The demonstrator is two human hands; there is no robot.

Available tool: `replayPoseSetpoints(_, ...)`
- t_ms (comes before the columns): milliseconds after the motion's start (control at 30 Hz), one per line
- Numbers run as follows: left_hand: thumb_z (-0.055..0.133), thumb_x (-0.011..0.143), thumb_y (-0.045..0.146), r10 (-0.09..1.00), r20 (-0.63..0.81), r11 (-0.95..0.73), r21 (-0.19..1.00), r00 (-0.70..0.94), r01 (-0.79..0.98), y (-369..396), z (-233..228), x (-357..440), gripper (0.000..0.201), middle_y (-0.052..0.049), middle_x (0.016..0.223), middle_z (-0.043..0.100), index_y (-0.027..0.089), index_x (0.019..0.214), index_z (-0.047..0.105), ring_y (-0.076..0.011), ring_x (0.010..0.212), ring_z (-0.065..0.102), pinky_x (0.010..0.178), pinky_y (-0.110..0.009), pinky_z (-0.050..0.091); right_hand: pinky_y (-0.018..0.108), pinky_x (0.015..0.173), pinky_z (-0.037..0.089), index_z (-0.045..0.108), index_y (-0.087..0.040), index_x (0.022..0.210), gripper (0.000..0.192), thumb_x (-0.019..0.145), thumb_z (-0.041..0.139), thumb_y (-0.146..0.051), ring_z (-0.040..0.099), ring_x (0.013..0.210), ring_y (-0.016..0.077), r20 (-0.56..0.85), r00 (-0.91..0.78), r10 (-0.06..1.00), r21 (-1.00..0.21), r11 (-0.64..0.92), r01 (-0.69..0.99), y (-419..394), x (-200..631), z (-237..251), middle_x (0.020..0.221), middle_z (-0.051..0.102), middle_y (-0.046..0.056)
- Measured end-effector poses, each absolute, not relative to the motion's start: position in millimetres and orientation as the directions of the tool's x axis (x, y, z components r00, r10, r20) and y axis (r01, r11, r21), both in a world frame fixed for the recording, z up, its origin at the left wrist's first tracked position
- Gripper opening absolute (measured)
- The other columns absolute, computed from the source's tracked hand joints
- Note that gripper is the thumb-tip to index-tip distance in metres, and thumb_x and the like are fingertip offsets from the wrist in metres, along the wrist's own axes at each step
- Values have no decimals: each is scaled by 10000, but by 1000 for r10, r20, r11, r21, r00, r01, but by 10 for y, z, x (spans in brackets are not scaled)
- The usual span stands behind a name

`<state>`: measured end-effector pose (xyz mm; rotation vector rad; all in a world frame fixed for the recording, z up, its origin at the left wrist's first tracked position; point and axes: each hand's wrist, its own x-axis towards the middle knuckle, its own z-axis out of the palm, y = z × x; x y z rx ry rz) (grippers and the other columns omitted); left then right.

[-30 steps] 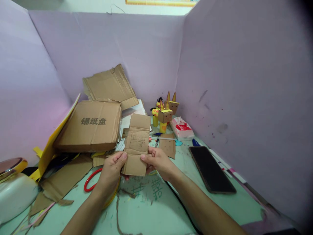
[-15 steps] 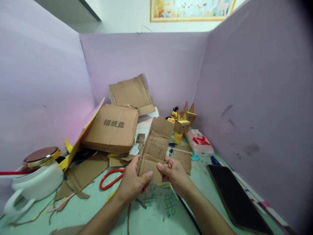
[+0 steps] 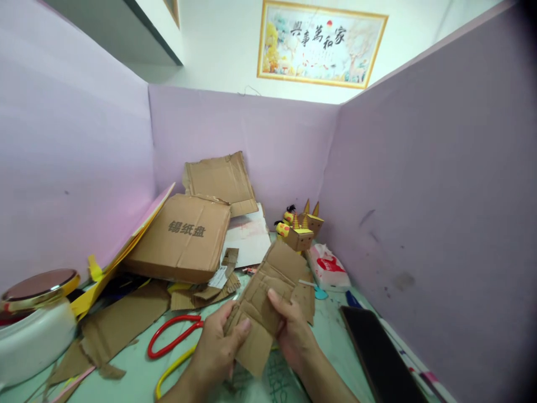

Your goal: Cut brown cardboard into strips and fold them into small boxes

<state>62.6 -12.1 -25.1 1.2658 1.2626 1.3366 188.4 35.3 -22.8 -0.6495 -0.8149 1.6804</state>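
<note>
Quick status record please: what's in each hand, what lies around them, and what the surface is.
left hand: grips the cardboard strip, thumb on its front
right hand: holds the same strip's right edge
strip: tilted, creased, off the table
near left: red-handled scissors
near right: dark phone, tissue pack
behind: printed cardboard box, cardboard figures
surface: green table

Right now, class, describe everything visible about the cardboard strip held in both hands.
The cardboard strip is plain brown corrugated board, long and narrow, creased across and bent along its length, with faint ruled lines on its face. It tilts up and away over the green table. The left hand and right hand pinch its near end.
</note>
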Motion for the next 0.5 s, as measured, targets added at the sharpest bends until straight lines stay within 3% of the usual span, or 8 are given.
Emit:
replayPoseSetpoints(100, 636, 672, 486, 994, 57, -56, 998, -92, 15, -164, -327, 739, 394, 42, 531, 530, 173, 904, 577, -60, 300, 351, 246, -165, 227, 364, 768, 513, 634, -186, 894, 353, 606, 737, -362, 651, 849, 231, -131, -156, 979, -693, -203, -692, 408, 1891, -237, 862, 718, 36)
replayPoseSetpoints(200, 638, 661, 501, 994, 54, -51, 998, -92, 35, -181, -388, 788, 395, 35, 549, 551, 181, 886, 585, -51, 294, 335, 258, -169, 239, 398, 723, 524, 634, -171, 886, 376, 595, 731, -387, 658, 821, 254, -206, -247, 947, -617, -322, -719, 434, 1899, -246, 839, 719, 60)
replayPoseSetpoints(333, 624, 659, 512, 981, 182, -173, 975, -61, 137, -112, -405, 698, 359, -26, 621, 620, 163, 744, 609, -162, 531, 553, 430, -214, 420, 390, 726, 518, 643, -153, 864, 367, 576, 745, -355, 659, 823, 250, -184, -265, 947, -624, -321, -712, 399, 1896, -231, 893, 713, 77)
replayPoseSetpoints(500, 614, 684, 504, 968, 185, -165, 978, -171, 126, 1, -201, 492, 472, -75, 832, 661, 146, 987, 571, -235, 782, 609, 712, -302, 486, 390, 785, 477, 650, -145, 948, 411, 586, 758, -306, 657, 812, 232, -21, -441, 897, -714, -322, -622, 230, 1816, -235, 913, 706, 88)
